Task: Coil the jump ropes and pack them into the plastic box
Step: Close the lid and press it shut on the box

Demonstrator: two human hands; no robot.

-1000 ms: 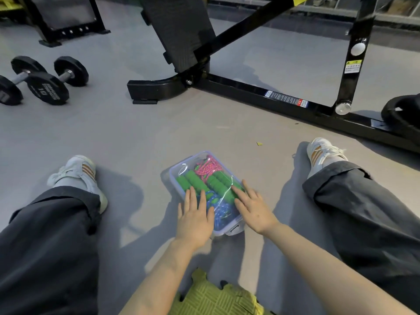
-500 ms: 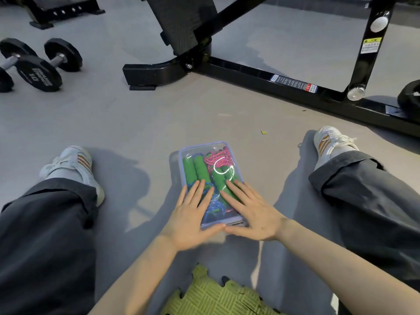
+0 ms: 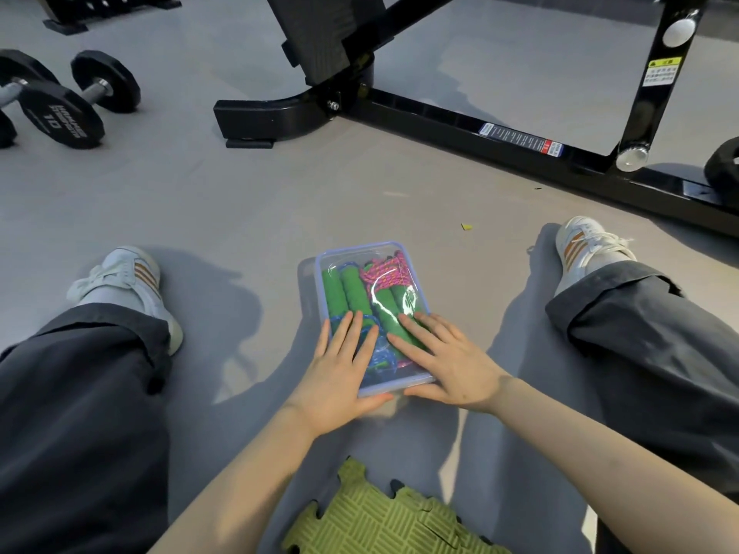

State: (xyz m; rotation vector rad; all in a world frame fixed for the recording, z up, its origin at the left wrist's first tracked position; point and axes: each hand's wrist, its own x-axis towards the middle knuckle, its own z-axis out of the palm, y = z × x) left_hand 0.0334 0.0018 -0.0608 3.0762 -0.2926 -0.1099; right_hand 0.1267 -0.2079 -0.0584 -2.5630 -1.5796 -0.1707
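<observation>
Two hands flat, fingers straight, on the lid [image 3: 360, 247] of the plastic box [image 3: 309, 287] | left hand [image 3: 340, 379] at 7 o'clock, right hand [image 3: 450, 363] at 5 | likely pressing it closed over coiled jump ropes [image 3: 352, 291]

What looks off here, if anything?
Nothing much. Jump ropes lie inside the plastic box, lid on, left hand and right hand flat on it. Only stray: a small yellow scrap on the floor beyond the box.

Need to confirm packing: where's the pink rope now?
Head view: the pink rope sits inside the plastic box, in its far right corner, beside the green handles.
</observation>
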